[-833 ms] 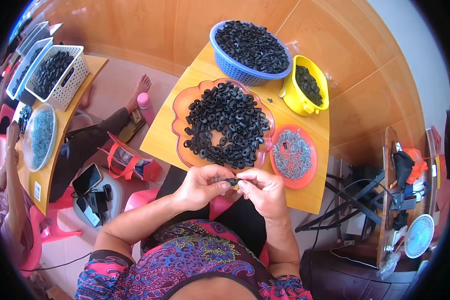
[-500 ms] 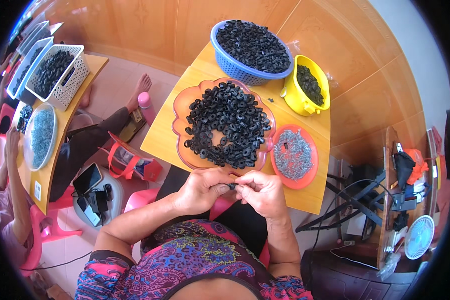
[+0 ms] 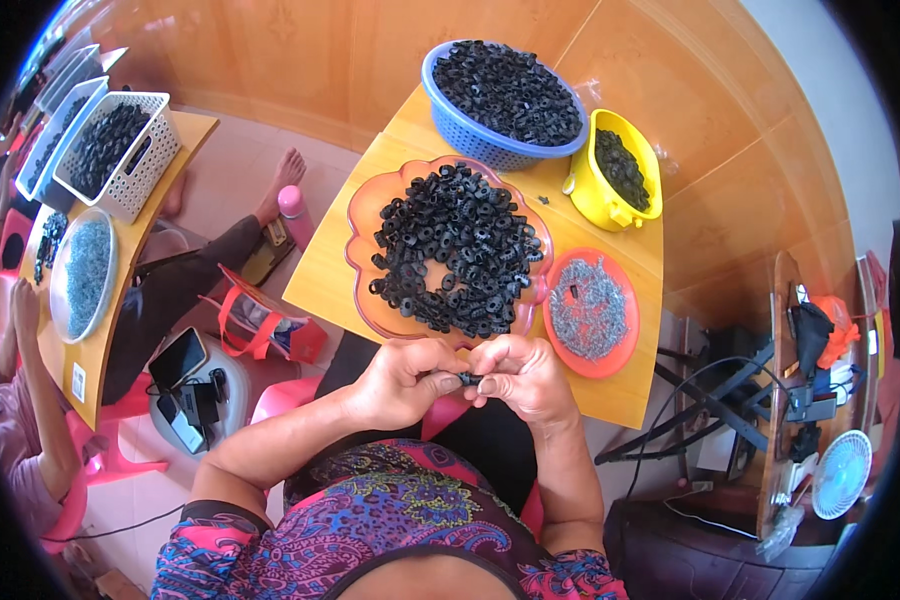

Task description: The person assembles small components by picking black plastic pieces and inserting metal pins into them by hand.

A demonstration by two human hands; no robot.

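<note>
Between my fingertips sits a small dark piece (image 3: 466,379), short and stubby; my fingers cover so much of it that its full shape is hidden. It is above my lap, just off the six o'clock edge of the tray (image 3: 362,215), which is glossy, see-through orange and scalloped like a flower. In the tray lies a heap of black parts (image 3: 450,225), smooth and chunky, many with a hole through them, with a bare patch toward six o'clock.

At two o'clock from my hands a flat, smooth orange-red plate (image 3: 600,369) carries a bristly scatter of thin, silvery bits (image 3: 588,315). At one o'clock stands a shiny yellow tub (image 3: 592,195), and nearer twelve a blue basket (image 3: 470,143) with pierced walls, both filled with dark parts. The table (image 3: 325,285) beneath is yellow and smooth.

My left hand (image 3: 402,382) comes in from eight o'clock, wrist slightly bent, thumb and curled forefinger pinching the piece's nine o'clock end. My right hand (image 3: 528,382) rises from between four and five, thumb and forefinger closed on the three o'clock end, the other fingers folded beneath. My two sets of fingertips nearly meet, knuckles toward twelve.
</note>
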